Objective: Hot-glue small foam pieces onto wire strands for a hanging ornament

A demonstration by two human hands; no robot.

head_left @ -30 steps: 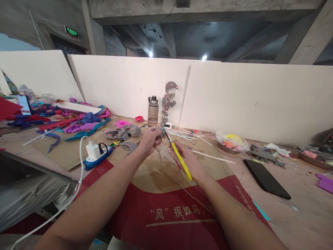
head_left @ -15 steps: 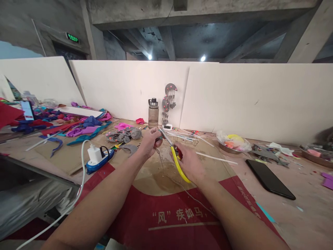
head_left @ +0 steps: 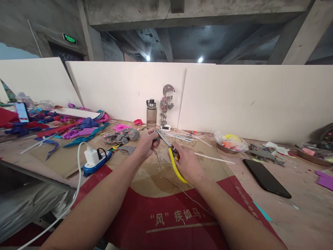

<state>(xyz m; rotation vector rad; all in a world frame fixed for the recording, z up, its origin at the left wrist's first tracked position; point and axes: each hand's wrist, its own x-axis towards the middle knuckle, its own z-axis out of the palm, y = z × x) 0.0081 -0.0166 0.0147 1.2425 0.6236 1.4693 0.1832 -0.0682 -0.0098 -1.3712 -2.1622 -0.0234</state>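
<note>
My left hand (head_left: 148, 143) is closed, its thumb and fingers pinching grey yarn (head_left: 159, 160). A small dark bit shows at the fingertips, too small to name. The yarn hangs below this hand and trails over the printed sheet towards my right forearm. My right hand (head_left: 187, 161) is wrapped around scissors (head_left: 176, 170) with yellow handles. Their metal blades point up and left, with the tips right by my left fingertips. Whether the blades touch the yarn is hidden. Behind my left wrist lie a ball of grey yarn (head_left: 134, 134) and grey felt-like pieces (head_left: 118, 136).
A water bottle (head_left: 151, 114), a small white clock (head_left: 164, 128) and a grey hanging ornament (head_left: 168, 100) stand beyond my hands. On the left are a blue power strip (head_left: 96, 164) and coloured cloth scraps (head_left: 78, 128). A black phone (head_left: 266, 178) and a bowl (head_left: 231, 147) lie right.
The whole view has shifted slightly, so things sit a little further left. Both hands keep nearly the same pose, with the scissor blades still at the left fingertips.
</note>
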